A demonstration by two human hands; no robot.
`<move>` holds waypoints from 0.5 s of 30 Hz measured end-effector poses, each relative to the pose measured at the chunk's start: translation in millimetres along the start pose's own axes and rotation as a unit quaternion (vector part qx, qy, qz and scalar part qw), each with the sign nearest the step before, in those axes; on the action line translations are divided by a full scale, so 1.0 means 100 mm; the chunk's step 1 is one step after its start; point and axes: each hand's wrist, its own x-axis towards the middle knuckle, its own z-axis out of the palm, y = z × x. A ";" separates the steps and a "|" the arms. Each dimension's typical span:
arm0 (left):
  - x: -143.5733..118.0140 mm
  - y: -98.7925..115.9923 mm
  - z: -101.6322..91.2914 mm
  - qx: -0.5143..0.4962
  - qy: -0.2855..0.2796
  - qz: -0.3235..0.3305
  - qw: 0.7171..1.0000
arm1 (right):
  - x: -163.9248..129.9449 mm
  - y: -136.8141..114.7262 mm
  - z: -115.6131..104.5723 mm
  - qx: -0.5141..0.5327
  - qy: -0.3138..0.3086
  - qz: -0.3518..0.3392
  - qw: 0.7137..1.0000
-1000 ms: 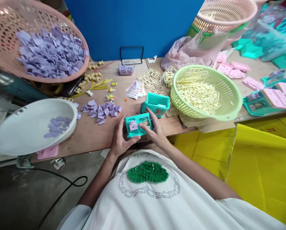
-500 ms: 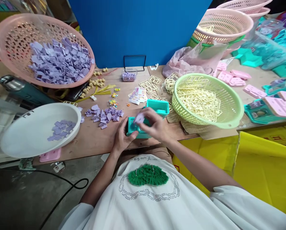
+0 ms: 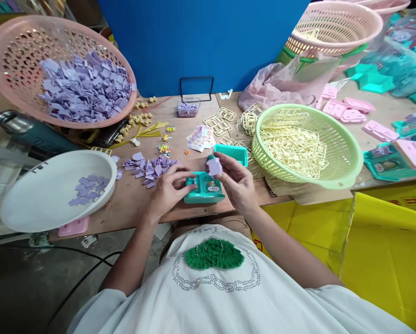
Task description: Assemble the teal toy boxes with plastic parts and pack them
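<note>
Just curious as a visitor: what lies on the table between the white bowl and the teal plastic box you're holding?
In the head view, between the white bowl and the teal plastic box lies a scatter of small lilac plastic pieces on bare wooden tabletop.

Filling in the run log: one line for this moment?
left hand: steadies teal box | right hand: holds lilac piece above it
</note>
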 end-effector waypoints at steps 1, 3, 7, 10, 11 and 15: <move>0.04 0.01 -0.01 0.002 -0.011 0.000 1.000 | -0.02 0.02 0.03 0.002 0.000 0.003 1.000; 0.10 0.01 0.00 0.013 -0.020 0.002 1.000 | -0.06 0.05 0.08 -0.009 0.009 0.002 1.000; 0.14 -0.01 0.05 0.049 -0.018 0.026 0.998 | -0.05 0.09 0.13 -0.039 0.049 -0.023 0.998; 0.13 -0.02 0.07 0.044 -0.013 0.018 0.999 | -0.02 0.09 0.14 -0.020 0.060 -0.018 0.998; 0.11 -0.04 0.07 0.030 -0.009 0.009 0.999 | -0.01 0.09 0.13 -0.005 0.063 -0.012 0.998; -0.02 -0.12 0.06 -0.095 0.002 -0.044 0.994 | 0.02 0.02 0.08 0.005 0.042 -0.011 0.999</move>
